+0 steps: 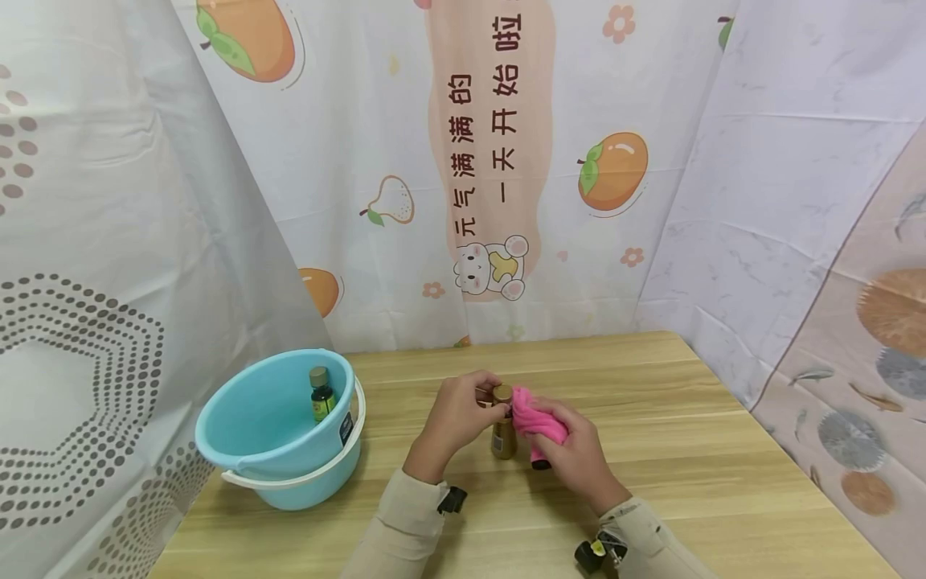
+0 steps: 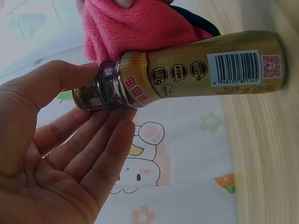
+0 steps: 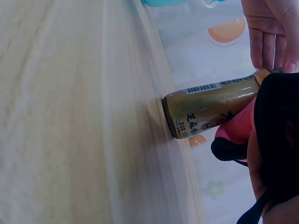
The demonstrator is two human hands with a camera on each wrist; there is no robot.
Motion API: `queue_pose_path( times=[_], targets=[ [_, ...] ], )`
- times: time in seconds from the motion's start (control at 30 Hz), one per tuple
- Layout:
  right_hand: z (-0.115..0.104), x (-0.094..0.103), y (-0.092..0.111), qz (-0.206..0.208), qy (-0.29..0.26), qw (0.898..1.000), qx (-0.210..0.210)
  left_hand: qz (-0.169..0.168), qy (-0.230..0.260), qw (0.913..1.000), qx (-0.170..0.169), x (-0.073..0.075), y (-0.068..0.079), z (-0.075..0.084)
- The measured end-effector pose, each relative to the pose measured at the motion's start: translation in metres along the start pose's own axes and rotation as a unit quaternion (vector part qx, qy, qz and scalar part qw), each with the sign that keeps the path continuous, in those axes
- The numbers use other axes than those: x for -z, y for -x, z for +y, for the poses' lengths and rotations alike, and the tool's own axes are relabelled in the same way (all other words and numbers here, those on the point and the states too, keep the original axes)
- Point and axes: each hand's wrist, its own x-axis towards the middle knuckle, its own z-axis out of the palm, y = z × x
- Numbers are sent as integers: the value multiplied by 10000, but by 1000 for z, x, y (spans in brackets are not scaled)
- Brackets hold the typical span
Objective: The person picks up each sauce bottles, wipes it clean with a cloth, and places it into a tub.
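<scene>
A gold sesame oil bottle (image 1: 504,444) stands upright on the wooden table, its barcode label visible in the left wrist view. My left hand (image 1: 457,414) pinches its neck just under the brown cap, thumb on one side and fingertips on the other. In my right hand (image 1: 581,457) is a bunched pink cloth (image 1: 537,421) with a black edge, pressed to the bottle's side near the neck and shoulder. The right wrist view shows the lower part of the bottle (image 3: 210,105) uncovered, while the cloth and its black trim hide most of my right fingers.
A light blue bucket (image 1: 242,410) with a white handle stands at the table's left. Inside it is a small dark bottle (image 1: 321,394) with a greenish-brown cap and a green-yellow label. A printed curtain (image 1: 391,265) hangs behind the table (image 1: 651,418).
</scene>
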Motion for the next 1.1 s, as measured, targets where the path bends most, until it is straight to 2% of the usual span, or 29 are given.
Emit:
queue_pose_path(
  times=[0.47, 0.6, 0.83, 1.1],
  targets=[
    [3, 0, 0, -15, 249, 9995, -176, -10, -11, 10000, 36, -1, 0, 0],
    [1, 0, 0, -64, 241, 9987, -446, -19, 28, 10000, 35, 0, 0, -1],
    [1, -3, 2, -502, 426, 9912, -1147, -5, 80, 10000, 52, 1, 0, -3],
    [4, -6, 4, -599, 574, 9887, -1250, -108, 44, 9999, 68, 4, 0, -2]
  ],
)
